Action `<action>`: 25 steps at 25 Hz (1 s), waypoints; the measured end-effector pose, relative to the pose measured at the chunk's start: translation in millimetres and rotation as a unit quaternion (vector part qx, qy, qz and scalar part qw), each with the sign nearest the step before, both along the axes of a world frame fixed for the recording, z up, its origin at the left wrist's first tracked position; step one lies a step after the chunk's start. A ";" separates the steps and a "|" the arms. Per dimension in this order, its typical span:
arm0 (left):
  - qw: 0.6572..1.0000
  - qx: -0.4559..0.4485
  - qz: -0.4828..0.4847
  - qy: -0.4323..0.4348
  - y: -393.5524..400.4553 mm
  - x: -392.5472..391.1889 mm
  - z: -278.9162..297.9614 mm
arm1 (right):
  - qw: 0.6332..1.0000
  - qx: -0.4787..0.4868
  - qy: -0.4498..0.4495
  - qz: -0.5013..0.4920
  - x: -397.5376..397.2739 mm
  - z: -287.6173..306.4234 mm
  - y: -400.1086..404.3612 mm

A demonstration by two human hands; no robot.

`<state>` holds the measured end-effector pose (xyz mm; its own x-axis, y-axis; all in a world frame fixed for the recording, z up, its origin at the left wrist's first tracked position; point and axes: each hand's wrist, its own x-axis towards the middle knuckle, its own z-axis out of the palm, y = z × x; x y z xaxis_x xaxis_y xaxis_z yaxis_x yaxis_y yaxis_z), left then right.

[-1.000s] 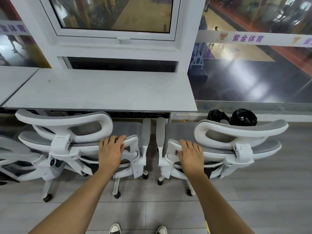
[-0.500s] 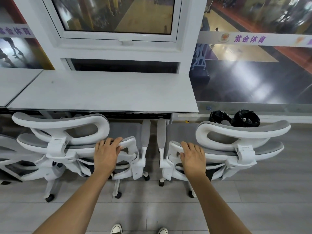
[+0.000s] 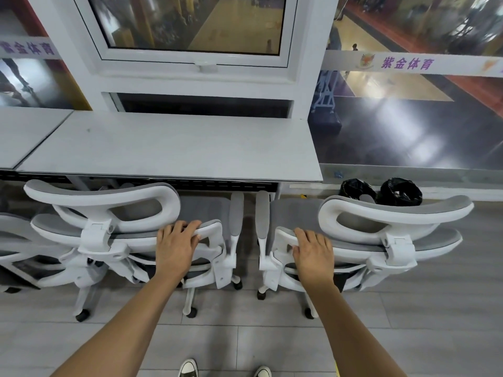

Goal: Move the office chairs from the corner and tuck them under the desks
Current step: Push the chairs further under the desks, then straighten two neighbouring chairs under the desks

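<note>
Two white-framed office chairs with grey mesh stand side by side at the front edge of a pale grey desk [image 3: 174, 148], their seats pointing under it. The left hand [image 3: 174, 247] lies on the top rail of the left chair [image 3: 109, 213], fingers curled over the rail's edge in a grip, near that chair's right armrest. The right hand [image 3: 313, 250] rests on the top rail of the right chair [image 3: 392, 216], fingers spread and bent over the rim near its left corner; whether the thumb closes underneath is hard to tell from this angle. The left chair sits before the desk, while the right chair stands mostly past the desk's right end. Two black bin bags [image 3: 381, 190] sit on the floor behind the right chair's headrest, against the glass wall. A third chair [image 3: 16, 251] shows partly at the left edge.
</note>
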<state>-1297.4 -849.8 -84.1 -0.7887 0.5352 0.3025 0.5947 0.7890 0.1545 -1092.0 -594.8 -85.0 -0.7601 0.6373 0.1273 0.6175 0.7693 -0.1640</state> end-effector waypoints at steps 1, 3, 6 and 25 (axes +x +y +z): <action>1.000 -0.003 0.000 -0.004 -1.3 -0.2 0.2 | 1.000 0.001 0.004 -0.001 -0.3 -0.5 0.3; 1.000 -0.010 -0.003 -0.014 -3.3 -1.7 1.3 | 1.000 0.005 0.016 0.000 -0.5 -2.6 0.1; 0.999 -0.006 -0.009 -0.035 -4.1 -2.1 6.9 | 1.000 0.000 0.025 -0.003 -0.8 -2.1 -1.3; 0.998 0.067 0.016 -0.013 -308.8 31.7 94.0 | 0.955 -0.067 0.220 0.186 -116.0 79.4 -345.9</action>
<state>-1265.8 -1158.6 9.9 -0.8136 0.4655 0.3483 0.5634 0.7790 0.2752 -1208.0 -940.7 -5.5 -0.8282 0.3673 0.4232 0.1543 0.8755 -0.4579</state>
